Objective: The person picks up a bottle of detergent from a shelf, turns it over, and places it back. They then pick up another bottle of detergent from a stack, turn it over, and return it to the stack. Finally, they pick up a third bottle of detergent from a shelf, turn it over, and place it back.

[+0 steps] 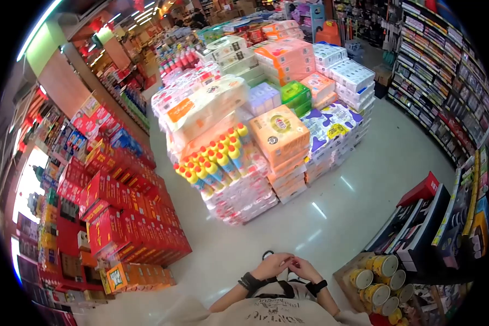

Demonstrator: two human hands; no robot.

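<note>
Left hand (271, 266) and right hand (305, 269) touching at fingertips, fingers loosely curled, grasp of any item indeterminable, forearms angled inward before chest

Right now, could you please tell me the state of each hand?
Left hand: fingers curled, touching the right hand; holding anything cannot be told.
Right hand: fingers curled against the left; also cannot be told.

Red boxes (125, 217), yellow-capped bottles (214, 160), an orange pack (280, 133), a green box (296, 93), yellow-lidded cans (383, 266), a black wristband (250, 281).
</note>
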